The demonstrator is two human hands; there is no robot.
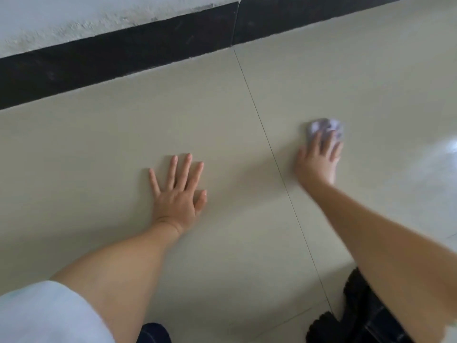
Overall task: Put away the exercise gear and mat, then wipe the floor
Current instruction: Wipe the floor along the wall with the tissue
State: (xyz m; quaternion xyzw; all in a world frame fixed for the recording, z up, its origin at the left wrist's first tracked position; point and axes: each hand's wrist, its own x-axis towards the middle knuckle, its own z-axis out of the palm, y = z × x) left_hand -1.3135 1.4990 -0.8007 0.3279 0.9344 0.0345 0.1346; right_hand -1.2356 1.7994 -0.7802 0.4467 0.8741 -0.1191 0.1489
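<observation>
My left hand (179, 191) lies flat on the beige tiled floor (99, 149), fingers spread and straight. To the right, past a tile joint, my right hand (319, 159) presses straight fingers down on a small crumpled pale lilac cloth (325, 126) on the floor. The cloth sticks out beyond the fingertips; the part beneath them is hidden. The right hand and cloth look motion-blurred. No exercise gear or mat is in view.
A black skirting board (123, 55) runs along the base of a white wall (74, 16) at the back. A dark sole of footwear (356, 310) shows at the bottom right under my right forearm. A bright glare patch lies on the floor at the right edge.
</observation>
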